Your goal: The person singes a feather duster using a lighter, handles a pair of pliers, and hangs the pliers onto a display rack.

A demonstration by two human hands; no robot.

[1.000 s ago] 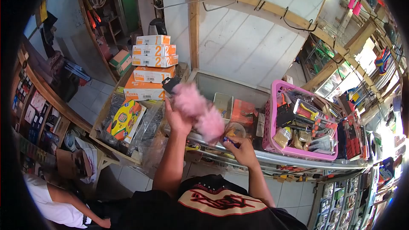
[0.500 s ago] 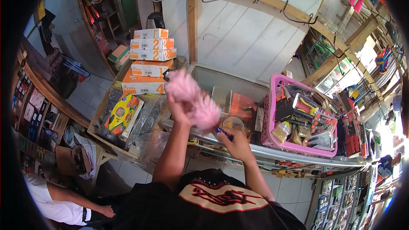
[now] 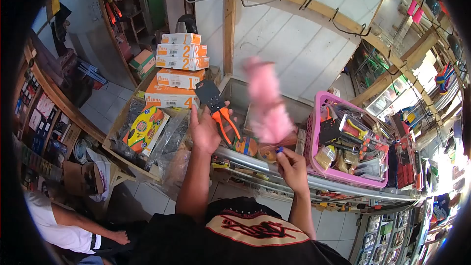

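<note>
A pink fluffy duster (image 3: 267,103), blurred by motion, rises above the counter. Its blue handle end (image 3: 280,149) is pinched in my right hand (image 3: 294,168), fingers closed round it. In my left hand (image 3: 206,132), palm up, lies a pair of pliers with orange handles (image 3: 224,120), still on a black hanging card (image 3: 208,94). The thumb and fingers hold it, partly hidden behind the handles. Below the duster, round discs (image 3: 246,145) lie in the glass-fronted counter.
A pink basket (image 3: 318,118) of packaged tools stands on the right. Orange-and-white boxes (image 3: 180,78) are stacked on the left, behind a yellow glove package (image 3: 144,127). Wire hooks (image 3: 306,2) stick out from a wooden rail. Another person's arm (image 3: 91,223) shows at lower left.
The duster has swung up and right, off the pliers it was covering. The carded pliers in my left hand now show plainly. My right hand has shifted slightly right.
</note>
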